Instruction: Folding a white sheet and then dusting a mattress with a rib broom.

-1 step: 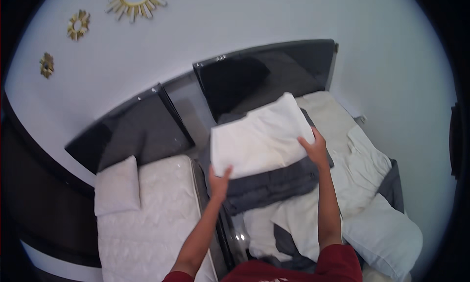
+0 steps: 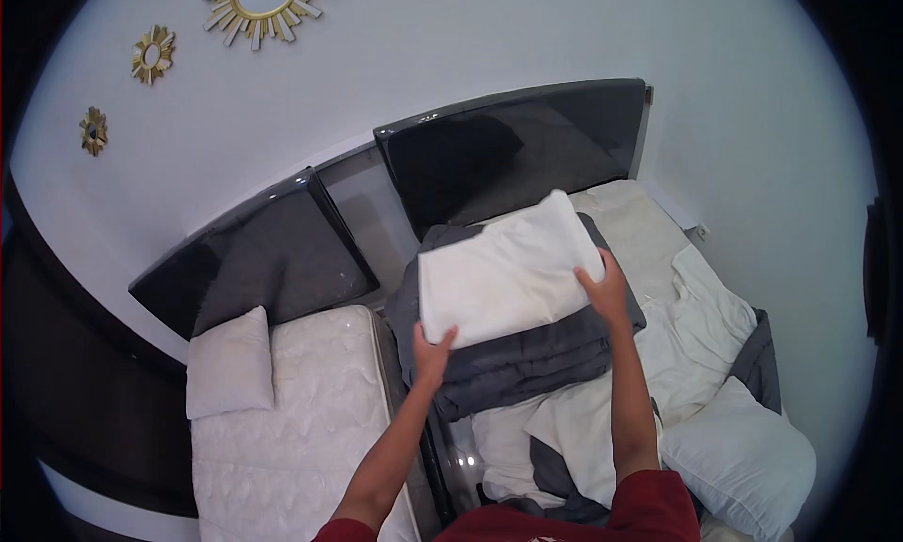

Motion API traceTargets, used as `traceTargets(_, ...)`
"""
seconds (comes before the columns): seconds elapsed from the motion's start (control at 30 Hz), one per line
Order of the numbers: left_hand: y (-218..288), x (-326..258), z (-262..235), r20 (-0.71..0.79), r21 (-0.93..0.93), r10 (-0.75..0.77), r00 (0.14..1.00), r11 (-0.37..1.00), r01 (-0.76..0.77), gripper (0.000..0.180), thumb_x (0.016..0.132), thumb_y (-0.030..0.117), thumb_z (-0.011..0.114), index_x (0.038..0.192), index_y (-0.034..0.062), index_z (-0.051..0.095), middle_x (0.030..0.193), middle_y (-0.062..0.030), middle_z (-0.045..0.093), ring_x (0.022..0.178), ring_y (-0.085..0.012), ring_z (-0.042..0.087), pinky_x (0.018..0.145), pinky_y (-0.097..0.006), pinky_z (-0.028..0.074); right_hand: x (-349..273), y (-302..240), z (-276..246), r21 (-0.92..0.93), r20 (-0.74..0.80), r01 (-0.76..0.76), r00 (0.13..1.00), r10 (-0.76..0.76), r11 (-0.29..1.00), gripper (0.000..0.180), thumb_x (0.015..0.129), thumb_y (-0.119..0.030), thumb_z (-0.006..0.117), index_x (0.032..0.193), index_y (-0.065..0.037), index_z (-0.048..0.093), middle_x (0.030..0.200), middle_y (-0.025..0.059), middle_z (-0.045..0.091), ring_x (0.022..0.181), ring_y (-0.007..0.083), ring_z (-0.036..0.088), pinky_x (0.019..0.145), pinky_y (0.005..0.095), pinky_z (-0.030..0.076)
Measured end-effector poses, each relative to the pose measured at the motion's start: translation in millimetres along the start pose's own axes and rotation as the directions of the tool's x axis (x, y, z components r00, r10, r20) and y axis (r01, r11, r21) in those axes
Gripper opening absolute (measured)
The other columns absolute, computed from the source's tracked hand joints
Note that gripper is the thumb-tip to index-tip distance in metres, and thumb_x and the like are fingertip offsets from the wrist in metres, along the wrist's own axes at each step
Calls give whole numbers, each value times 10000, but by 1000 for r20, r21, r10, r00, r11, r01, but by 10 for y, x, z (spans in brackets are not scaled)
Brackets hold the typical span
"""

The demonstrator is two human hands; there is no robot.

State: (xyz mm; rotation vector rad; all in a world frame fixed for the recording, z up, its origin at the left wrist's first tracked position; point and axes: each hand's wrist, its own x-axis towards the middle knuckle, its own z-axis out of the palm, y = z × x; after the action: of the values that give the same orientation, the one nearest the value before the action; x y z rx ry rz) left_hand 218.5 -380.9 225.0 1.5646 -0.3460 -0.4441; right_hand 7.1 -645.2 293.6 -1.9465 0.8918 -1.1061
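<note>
White and softly wrinkled, the folded cloth (image 2: 513,269) is sitting just toward 3 o'clock from the middle of your view. You are grasping it in both hands: your left hand (image 2: 435,356) is pinching its corner at 7 o'clock, and your right hand (image 2: 605,290) is gripping its edge at 3 o'clock, thumbs showing on top.

Compared with the earlier frame, your left hand is coming slightly closer to your right, the cloth's left edge is moving with it, and the whole room is appearing a little lower and sharper.

Under the cloth, one thick, dark grey blanket (image 2: 527,377) is lying in puffy folds; whether the two are touching, you cannot tell. Two glossy headboards are standing against the wall, one (image 2: 564,137) at 1 o'clock, one (image 2: 268,250) at 9. Two pillows are resting: a squarish one (image 2: 230,363) at 8 o'clock on a quilted mattress (image 2: 310,420), a plump one (image 2: 743,462) at 4. Crumpled sheeting (image 2: 691,335) is spreading toward 4 o'clock. Three gold sunburst mirrors (image 2: 152,55) are hanging between 10 and 11.
</note>
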Motion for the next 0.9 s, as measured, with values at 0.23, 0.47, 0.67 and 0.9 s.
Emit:
traceTargets(0.23,-976,-95,162,468,805,0,884,412,-426,868,769,286,676,1442,62,175,1388,-236,304,1267,-352,347,1028,-469,317,-517,528,1186,-506,364,284,926,-97,814,663,846,-466,552,1418,-224,323,1484,194,208,1375,390,180,1009,711,118)
traceTargets(0.47,-1178,-639,-177,459,882,-149,876,198,-429,883,789,292,646,1481,230,101,1544,-88,54,1421,-286,74,1054,-643,166,-982,1276,1706,-570,564,186,797,216,800,576,918,-490,418,1445,-352,232,1547,74,80,1410,361,81,945,782,120)
traceTargets(0.67,-1746,-1680,-1281,186,894,-266,946,446,-50,781,810,340,609,1460,326,176,1534,-157,53,1388,-430,99,1014,-635,273,-1085,1098,2042,-655,578,300,790,205,694,573,935,-477,384,1459,-329,205,1543,87,97,1403,361,112,929,775,171)
traceTargets(0.9,-2562,-3849,-2564,-578,608,-438,689,333,721,767,793,377,604,1450,229,236,1518,-214,44,1396,-416,71,1002,-640,283,-1663,1181,2400,-712,406,158,887,218,685,562,951,-458,362,1447,-215,262,1485,188,234,1360,391,228,955,710,239)
